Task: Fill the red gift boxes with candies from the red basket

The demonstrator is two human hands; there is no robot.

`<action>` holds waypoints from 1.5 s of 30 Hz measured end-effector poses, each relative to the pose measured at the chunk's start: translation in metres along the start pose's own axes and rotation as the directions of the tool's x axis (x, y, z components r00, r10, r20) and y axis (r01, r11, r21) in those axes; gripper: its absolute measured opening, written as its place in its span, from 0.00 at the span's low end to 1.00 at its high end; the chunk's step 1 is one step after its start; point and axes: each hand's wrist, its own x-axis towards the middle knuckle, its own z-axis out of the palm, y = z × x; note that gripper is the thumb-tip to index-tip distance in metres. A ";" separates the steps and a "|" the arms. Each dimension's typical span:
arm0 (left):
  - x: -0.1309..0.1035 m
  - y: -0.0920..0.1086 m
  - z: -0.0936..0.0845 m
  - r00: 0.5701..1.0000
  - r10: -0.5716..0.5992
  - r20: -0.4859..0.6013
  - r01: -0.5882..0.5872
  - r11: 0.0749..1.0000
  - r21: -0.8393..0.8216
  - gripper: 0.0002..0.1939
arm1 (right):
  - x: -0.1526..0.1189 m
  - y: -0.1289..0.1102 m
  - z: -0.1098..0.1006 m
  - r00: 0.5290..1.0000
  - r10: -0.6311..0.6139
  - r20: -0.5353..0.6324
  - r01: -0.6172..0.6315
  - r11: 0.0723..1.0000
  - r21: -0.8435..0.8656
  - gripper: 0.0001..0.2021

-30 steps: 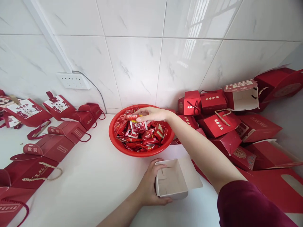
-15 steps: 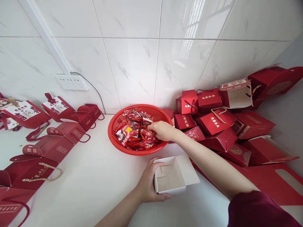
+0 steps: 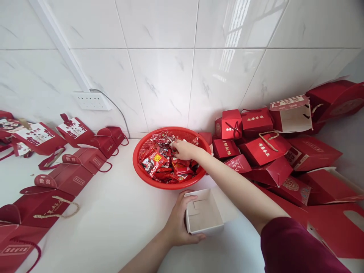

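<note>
— What have the hands got?

— My left hand (image 3: 178, 227) is wrapped round the near left corner of the open box (image 3: 203, 215), thumb over the far rim and fingers under the front edge, so it grips the cardboard firmly. The box stands upright on the counter (image 3: 122, 220), white inside, with nothing in it that I can see.

— And the other one?

— My right hand (image 3: 184, 149) is down in the basket (image 3: 170, 156), fingers curled into the heap of sweets (image 3: 163, 161). It touches the wrappers, but from this angle I cannot tell whether it has pinched one or only rests on them; the fingertips are buried.

— Where does the basket stand from the box?

— Just beyond it, toward the wall, near but not touching. My right forearm crosses above the box's right side, and the dark red sleeve (image 3: 295, 248) fills the lower right corner.

— Around that?

— Right of the arm lies a jumble of red gift boxes (image 3: 264, 149), some shut, one lying open on its side. Left of the left hand, well apart, red bags with handles (image 3: 65, 178) lie flat in a row. A socket strip (image 3: 92, 101) sits on the tiled wall above them.
</note>
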 end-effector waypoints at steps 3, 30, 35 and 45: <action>-0.001 -0.002 -0.008 0.998 -0.033 -0.049 0.034 0.999 0.020 0.47 | 0.009 0.010 0.013 0.993 -0.006 0.120 0.000 0.999 0.050 0.16; 0.006 0.025 -0.034 0.997 -0.026 0.066 0.002 0.938 0.347 0.47 | -0.194 -0.010 -0.018 0.987 -0.094 -0.130 0.155 0.770 0.619 0.10; 0.006 0.025 -0.034 0.990 -0.102 0.095 0.066 0.943 0.327 0.44 | -0.167 -0.009 -0.018 0.977 0.132 -0.166 -0.064 0.930 0.362 0.13; 0.005 0.018 -0.032 0.992 -0.106 0.070 0.085 0.961 0.262 0.43 | -0.072 0.016 0.017 0.991 0.119 -0.061 -0.101 0.966 0.240 0.22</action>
